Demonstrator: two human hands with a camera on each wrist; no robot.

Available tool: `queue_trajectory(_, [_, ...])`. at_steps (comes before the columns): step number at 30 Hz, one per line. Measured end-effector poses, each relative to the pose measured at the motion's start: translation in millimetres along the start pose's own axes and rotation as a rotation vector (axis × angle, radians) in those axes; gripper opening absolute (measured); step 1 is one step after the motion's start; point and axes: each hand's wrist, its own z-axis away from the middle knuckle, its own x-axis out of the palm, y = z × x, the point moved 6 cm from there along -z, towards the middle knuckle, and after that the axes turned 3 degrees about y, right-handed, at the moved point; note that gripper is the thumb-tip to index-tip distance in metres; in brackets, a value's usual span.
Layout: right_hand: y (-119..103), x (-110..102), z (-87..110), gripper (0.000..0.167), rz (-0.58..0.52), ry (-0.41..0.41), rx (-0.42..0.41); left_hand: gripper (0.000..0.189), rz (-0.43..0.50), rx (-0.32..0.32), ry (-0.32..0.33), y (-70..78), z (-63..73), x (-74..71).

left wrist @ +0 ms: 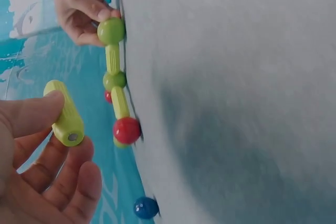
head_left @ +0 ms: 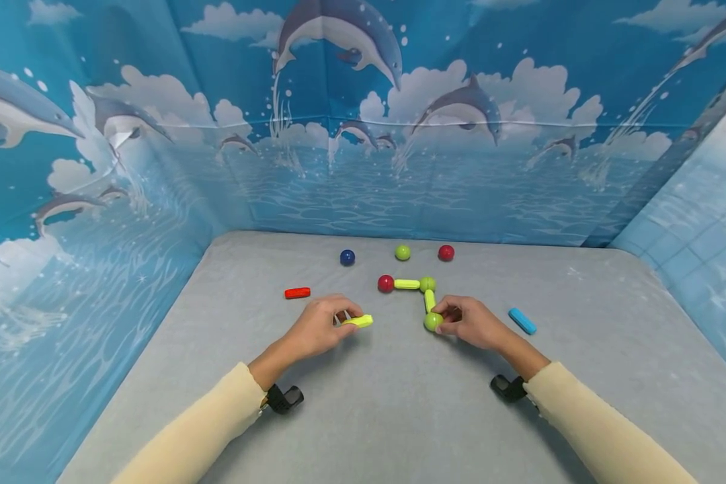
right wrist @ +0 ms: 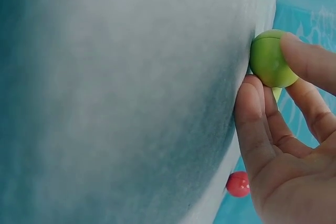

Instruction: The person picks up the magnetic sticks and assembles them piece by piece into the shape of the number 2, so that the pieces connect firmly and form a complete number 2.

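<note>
Between thumb and fingers my left hand (head_left: 323,326) pinches a yellow magnetic rod (head_left: 359,321), held just above the grey surface; its metal end shows in the left wrist view. My right hand (head_left: 468,321) pinches a green ball (right wrist: 272,59) at the near end of a joined chain. From that ball a yellow rod (head_left: 429,300) runs to a second green ball (head_left: 427,284). Another yellow rod (head_left: 407,284) links this one to a red ball (head_left: 386,284) at the chain's left end. A gap separates the left hand's rod from the chain.
Behind the chain lie a blue ball (head_left: 347,257), a loose green ball (head_left: 402,252) and a loose red ball (head_left: 446,253). A red rod (head_left: 297,293) rests left of the chain, a blue rod (head_left: 523,320) beyond the right hand. Dolphin-print curtains (head_left: 339,181) border the grey table (head_left: 363,417).
</note>
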Motion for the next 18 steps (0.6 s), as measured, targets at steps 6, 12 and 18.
queue_trajectory(6, [2.3, -2.4, -0.1, 0.018, -0.009, -0.010, -0.008, 0.018, -0.020, 0.021, 0.006, 3.4, -8.0, 16.5])
queue_trajectory(12, [3.5, -3.0, -0.5, 0.018, -0.018, -0.030, -0.006, 0.017, -0.054, -0.029, -0.012, -0.3, -16.9, 31.2])
queue_trajectory(18, [6.0, -2.8, -2.9, 0.018, -0.028, -0.041, -0.002, 0.016, -0.088, -0.076, -0.066, 2.4, -36.0, 44.0])
